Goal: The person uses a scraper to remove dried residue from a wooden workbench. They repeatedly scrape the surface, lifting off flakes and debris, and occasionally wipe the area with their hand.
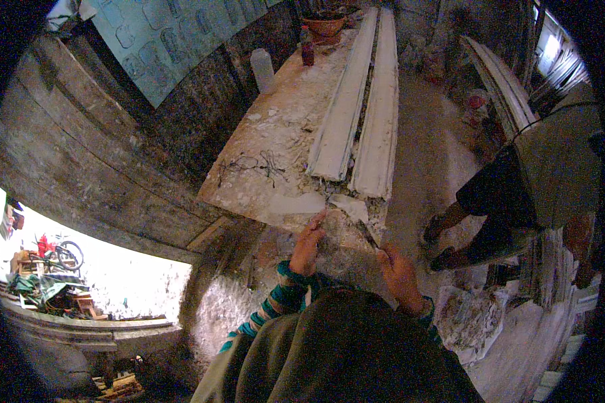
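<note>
Dark tool (367, 235) in R hand (399, 270) (L hand (307, 247) nr table (275, 124)).

A white container (263, 70) stands near a bottle of dark red liquid (307, 54), with an orange bowl (325, 27) farther back. Closer in lies a tangle of thin dark wire (267, 166). A pale blue panel (175, 40) fills the upper left. A bicycle (68, 256) shows through a bright opening (144, 282). At right, another person (558, 161) wears dark shorts.

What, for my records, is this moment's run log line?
right hand: holding thin dark tool; left hand: near table, grip unclear; on table: two pale mouldings
</note>
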